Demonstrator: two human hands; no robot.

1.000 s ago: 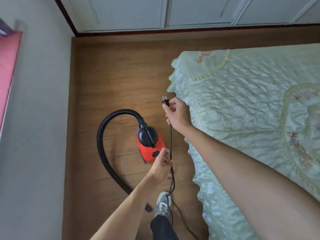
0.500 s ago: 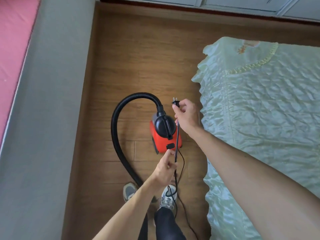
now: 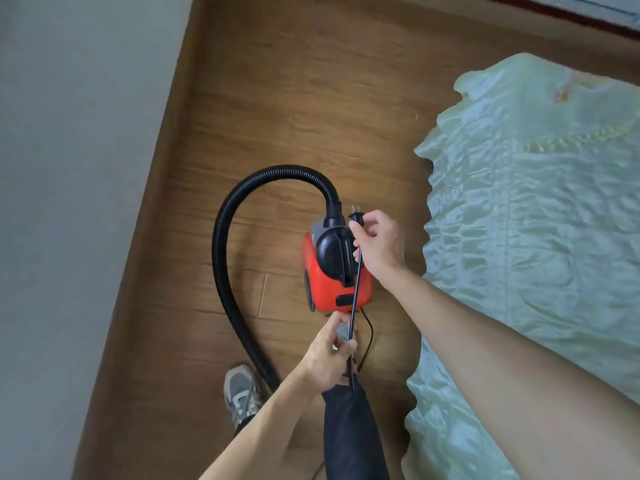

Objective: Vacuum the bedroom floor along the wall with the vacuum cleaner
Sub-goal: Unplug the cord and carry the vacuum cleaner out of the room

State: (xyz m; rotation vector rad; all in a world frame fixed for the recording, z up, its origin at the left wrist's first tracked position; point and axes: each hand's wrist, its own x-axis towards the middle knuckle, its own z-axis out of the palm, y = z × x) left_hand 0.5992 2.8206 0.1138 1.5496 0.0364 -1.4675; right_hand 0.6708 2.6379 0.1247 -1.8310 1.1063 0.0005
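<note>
A small red and black vacuum cleaner stands on the wooden floor between the wall and the bed. Its black ribbed hose loops out to the left and back toward my feet. My right hand pinches the black plug at the end of the power cord, prongs pointing up. My left hand grips the same cord lower down, so the cord runs taut between both hands above the vacuum body. More cord hangs in a loop below.
A grey wall runs along the left with a brown skirting board. A bed with a pale green quilted cover fills the right side. My grey shoe and dark trouser leg stand just behind the vacuum.
The view has swung left and down, so the vacuum sits more central. Both hands keep their hold on the cord; the left hand has slid slightly lower along it.
</note>
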